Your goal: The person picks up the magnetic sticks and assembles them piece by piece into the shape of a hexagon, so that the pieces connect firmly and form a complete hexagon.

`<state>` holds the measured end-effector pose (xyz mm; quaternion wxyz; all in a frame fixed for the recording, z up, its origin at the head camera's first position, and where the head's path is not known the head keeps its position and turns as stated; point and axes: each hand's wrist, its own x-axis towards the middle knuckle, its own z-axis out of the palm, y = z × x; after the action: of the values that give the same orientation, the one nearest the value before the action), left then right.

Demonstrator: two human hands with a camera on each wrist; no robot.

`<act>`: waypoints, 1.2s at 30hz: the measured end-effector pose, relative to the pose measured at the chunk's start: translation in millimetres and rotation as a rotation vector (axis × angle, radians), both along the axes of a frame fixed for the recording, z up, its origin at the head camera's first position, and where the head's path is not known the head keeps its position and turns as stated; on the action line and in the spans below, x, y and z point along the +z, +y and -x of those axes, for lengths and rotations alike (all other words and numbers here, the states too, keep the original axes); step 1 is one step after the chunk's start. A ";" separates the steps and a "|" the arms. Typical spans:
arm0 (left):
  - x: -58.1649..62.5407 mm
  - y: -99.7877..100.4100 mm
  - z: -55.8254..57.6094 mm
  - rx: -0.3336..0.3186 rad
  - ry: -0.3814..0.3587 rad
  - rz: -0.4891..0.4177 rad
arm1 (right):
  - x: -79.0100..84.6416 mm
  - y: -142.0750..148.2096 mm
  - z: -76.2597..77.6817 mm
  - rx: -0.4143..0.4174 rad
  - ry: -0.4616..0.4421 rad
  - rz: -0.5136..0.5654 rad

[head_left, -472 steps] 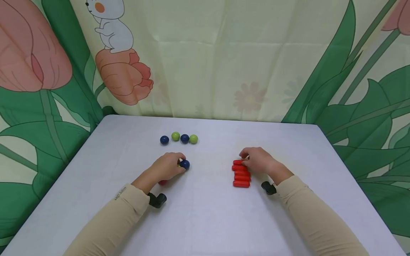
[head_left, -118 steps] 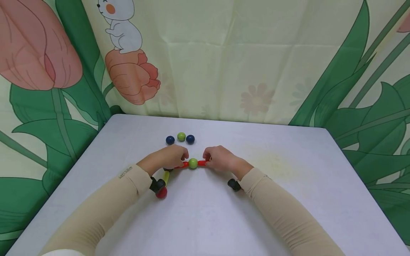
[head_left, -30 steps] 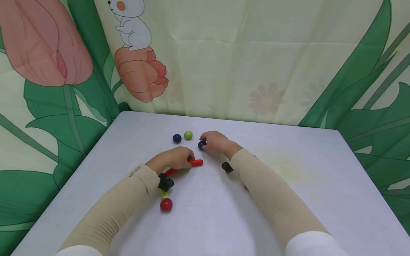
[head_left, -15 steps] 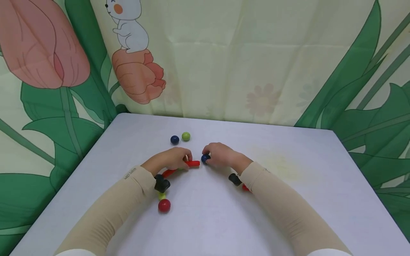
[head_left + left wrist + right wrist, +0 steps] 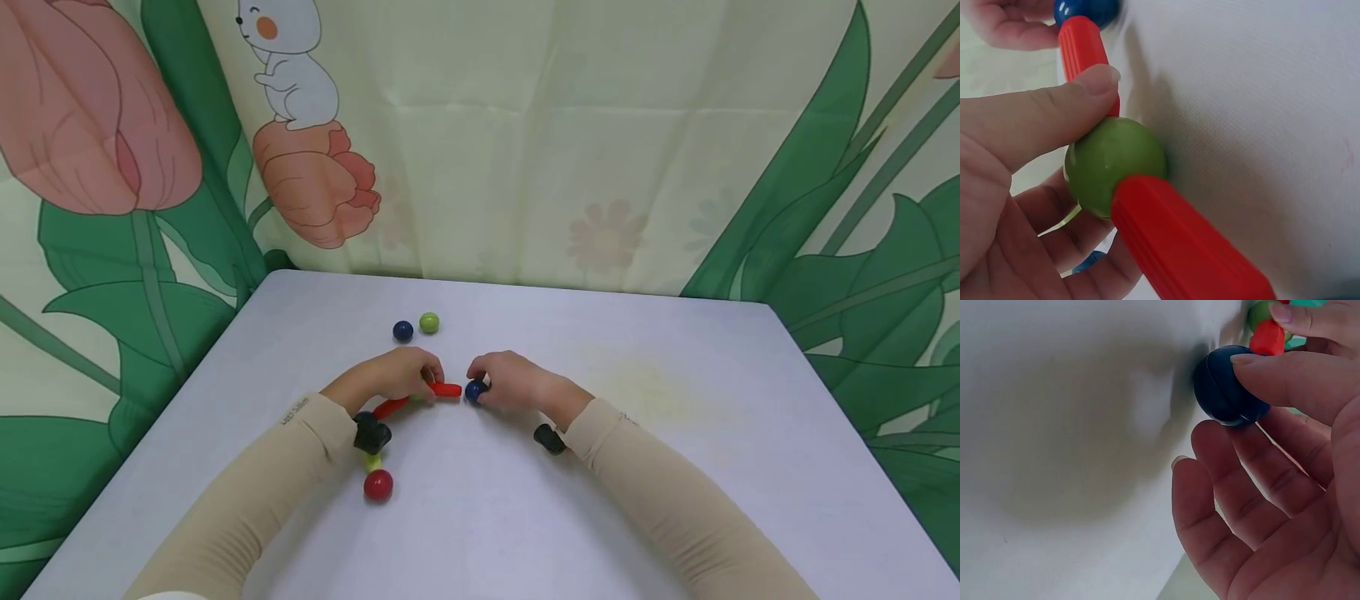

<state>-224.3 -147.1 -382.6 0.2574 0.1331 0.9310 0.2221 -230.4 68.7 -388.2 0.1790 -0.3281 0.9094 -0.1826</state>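
Note:
In the head view my left hand (image 5: pixel 405 373) grips a ribbed red rod (image 5: pixel 447 390) beside a green ball. In the left wrist view its thumb lies across this rod, with the green ball (image 5: pixel 1116 159) just below and other fingers behind the ball. A second red rod (image 5: pixel 1185 240) joins that ball's other side. My right hand (image 5: pixel 517 382) pinches a dark blue ball (image 5: pixel 1225 387) between thumb and fingertips, right at the free end of the first rod. Nearer the front, a yellow-green rod (image 5: pixel 372 462) meets a red ball (image 5: pixel 378 485); my left wrist hides the joint behind it.
Behind my left hand, a loose dark blue ball (image 5: pixel 402 332) and a green ball (image 5: pixel 429 322) lie on the white table (image 5: pixel 480 517). A black wrist camera (image 5: pixel 371 433) sits over part of the chain. A patterned cloth (image 5: pixel 480 167) hangs behind the far edge.
Over the last second my right hand has brought the blue ball from the back row forward to the red rod's end. Earlier, the chain was shorter and several loose red rods lay at right.

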 end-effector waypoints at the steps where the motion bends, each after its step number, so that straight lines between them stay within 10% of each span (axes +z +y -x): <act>1: 0.3 0.2 -0.2 0.003 -0.002 0.001 | -0.2 -0.2 -1.0 0.000 -0.001 -0.001; 21: 0.5 4.7 -1.3 -0.029 0.022 0.059 | 5.4 4.3 -7.6 -0.048 -0.030 -0.005; 36: 2.1 -2.0 -2.8 0.026 0.053 0.075 | 12.2 75.1 -10.4 -0.141 -0.005 0.010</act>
<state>-221.5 -149.1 -380.5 0.2347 0.1173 0.9467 0.1867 -220.0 143.8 -376.0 0.1665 -0.2635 0.9289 -0.2001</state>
